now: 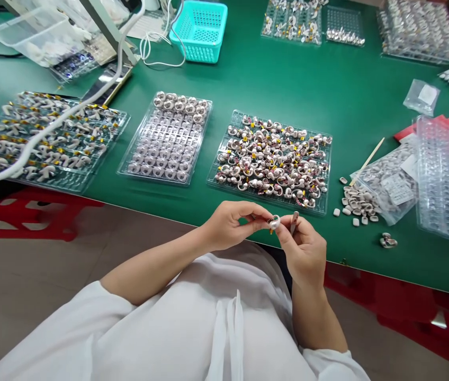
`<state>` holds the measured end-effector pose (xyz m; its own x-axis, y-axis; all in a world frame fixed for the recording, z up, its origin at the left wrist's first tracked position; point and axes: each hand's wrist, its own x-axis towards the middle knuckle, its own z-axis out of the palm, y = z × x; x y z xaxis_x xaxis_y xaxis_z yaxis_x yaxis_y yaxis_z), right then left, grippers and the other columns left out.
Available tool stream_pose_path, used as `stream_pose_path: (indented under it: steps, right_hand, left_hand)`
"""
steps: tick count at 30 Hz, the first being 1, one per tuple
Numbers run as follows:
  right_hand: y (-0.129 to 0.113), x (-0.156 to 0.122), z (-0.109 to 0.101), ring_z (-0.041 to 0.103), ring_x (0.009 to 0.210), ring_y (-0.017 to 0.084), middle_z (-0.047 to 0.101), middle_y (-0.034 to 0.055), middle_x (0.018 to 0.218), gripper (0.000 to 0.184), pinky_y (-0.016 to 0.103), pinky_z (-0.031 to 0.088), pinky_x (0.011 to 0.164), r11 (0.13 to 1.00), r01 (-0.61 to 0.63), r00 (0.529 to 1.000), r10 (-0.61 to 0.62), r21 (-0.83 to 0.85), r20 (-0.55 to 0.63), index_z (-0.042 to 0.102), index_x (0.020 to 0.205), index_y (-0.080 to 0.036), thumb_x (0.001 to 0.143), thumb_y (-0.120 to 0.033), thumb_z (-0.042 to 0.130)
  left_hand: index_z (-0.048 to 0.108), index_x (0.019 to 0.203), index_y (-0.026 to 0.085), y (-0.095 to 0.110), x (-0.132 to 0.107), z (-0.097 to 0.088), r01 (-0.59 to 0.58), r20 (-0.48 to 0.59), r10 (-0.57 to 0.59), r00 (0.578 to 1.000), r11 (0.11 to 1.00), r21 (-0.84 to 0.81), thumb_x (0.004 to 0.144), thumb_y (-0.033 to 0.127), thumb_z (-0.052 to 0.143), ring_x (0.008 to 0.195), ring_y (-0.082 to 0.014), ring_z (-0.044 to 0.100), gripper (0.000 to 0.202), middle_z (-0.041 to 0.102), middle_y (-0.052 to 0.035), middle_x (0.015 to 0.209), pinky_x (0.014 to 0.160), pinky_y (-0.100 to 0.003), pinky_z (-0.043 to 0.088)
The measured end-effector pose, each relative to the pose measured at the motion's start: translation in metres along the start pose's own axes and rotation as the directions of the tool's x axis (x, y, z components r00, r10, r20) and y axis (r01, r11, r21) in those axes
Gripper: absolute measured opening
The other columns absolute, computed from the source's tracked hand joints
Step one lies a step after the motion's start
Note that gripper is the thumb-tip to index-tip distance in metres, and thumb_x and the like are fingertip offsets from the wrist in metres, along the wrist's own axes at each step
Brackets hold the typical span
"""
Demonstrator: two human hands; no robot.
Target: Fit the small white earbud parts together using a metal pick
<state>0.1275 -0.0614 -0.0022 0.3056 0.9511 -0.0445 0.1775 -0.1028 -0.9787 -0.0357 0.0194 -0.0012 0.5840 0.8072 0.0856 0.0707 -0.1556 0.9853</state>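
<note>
My left hand [230, 225] and my right hand [304, 246] meet at the near edge of the green table [288, 84], both pinching one small white earbud shell [275, 223]. The right hand also holds a thin tweezer-like tool [294, 221] upright between its fingers. Just beyond the hands lies a clear tray [272, 161] heaped with white shells with wires. A second clear tray [168, 138] to its left holds rows of small white parts.
A tray of white stems [45, 138] lies far left under a white hose [69, 114]. Loose white caps [357, 203], a wooden stick [366, 161], bags and stacked empty trays [447, 180] sit right. A teal basket [199, 29] and more trays stand at the back.
</note>
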Motion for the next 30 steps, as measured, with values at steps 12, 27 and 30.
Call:
stream_pose_path:
  steps: [12,27,30]
  right_hand:
    - [0.000,0.002,-0.002,0.041,0.055,0.009,0.056,-0.0024,0.067,0.017,0.022,0.034,0.049,0.998,-0.052,0.996,0.049,0.044,0.081,0.067,0.085,-0.019,0.088,-0.036,0.065]
    - [-0.007,0.015,-0.014,0.053,0.060,0.011,0.064,-0.0001,0.070,0.021,0.022,0.042,0.054,0.987,0.025,0.960,0.021,-0.159,0.279,0.068,0.086,-0.018,0.090,-0.037,0.060]
    - [-0.008,0.016,-0.014,0.056,0.063,0.012,0.067,0.0012,0.075,0.021,0.022,0.044,0.055,0.984,0.045,0.960,0.005,-0.170,0.281,0.069,0.086,-0.018,0.090,-0.036,0.060]
  left_hand:
    - [0.073,0.098,0.016,0.001,0.002,-0.005,-0.079,0.084,0.067,0.994,0.985,0.153,0.089,0.021,0.064,0.080,-0.0141,0.072,0.013,0.078,-0.0054,0.092,0.076,-0.021,0.055]
    - [0.070,0.099,0.019,-0.003,-0.002,-0.007,-0.118,0.144,0.072,0.987,0.932,0.344,0.091,0.019,0.061,0.083,-0.0140,0.072,0.012,0.078,-0.0027,0.092,0.078,-0.021,0.053]
    - [0.070,0.098,0.019,-0.005,-0.003,-0.005,-0.059,0.121,0.020,0.992,0.944,0.324,0.090,0.019,0.061,0.082,-0.0141,0.073,0.012,0.078,-0.0021,0.091,0.078,-0.021,0.054]
